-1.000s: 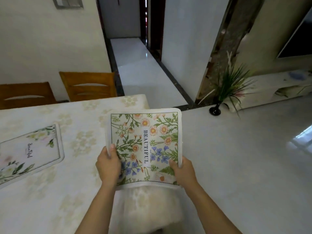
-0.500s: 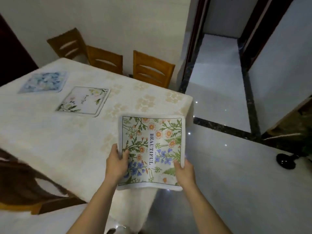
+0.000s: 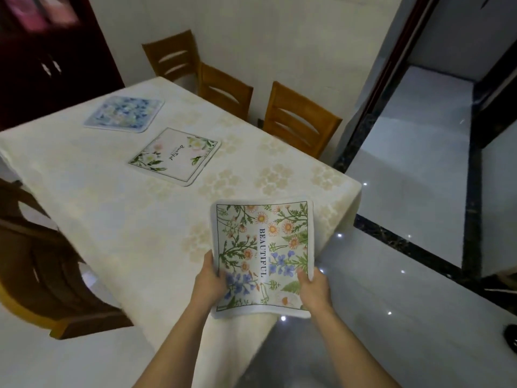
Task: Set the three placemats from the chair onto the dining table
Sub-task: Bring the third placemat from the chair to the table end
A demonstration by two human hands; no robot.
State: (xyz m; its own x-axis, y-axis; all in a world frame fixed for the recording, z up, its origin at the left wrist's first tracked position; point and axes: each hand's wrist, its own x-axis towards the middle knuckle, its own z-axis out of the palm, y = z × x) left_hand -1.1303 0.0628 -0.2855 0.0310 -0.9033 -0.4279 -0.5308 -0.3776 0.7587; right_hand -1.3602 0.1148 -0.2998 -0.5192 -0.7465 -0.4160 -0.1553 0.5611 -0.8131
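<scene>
Left hand: the left hand [image 3: 208, 284] pinches the left edge of the daisy placemat [image 3: 263, 247], thumb on top, the other fingers hidden under it.
Right hand: the right hand [image 3: 314, 289] pinches the right edge in the same way, thumb on the print.
Daisy placemat: it is held flat over the corner of the dining table [image 3: 117, 219] at 5 o'clock; I cannot tell if it touches the cloth.
White placemat [image 3: 174, 156]: it lies flat on the table, at 10 o'clock from the held one and well apart.
Blue placemat [image 3: 124, 113]: it lies flat too, at 10 o'clock from the white one, near it.
Wooden chairs [image 3: 299, 121]: three stand along the far side of the table, toward 12 o'clock.
Dark chair [image 3: 47, 275]: at 9 o'clock, beside the near side of the table.
</scene>
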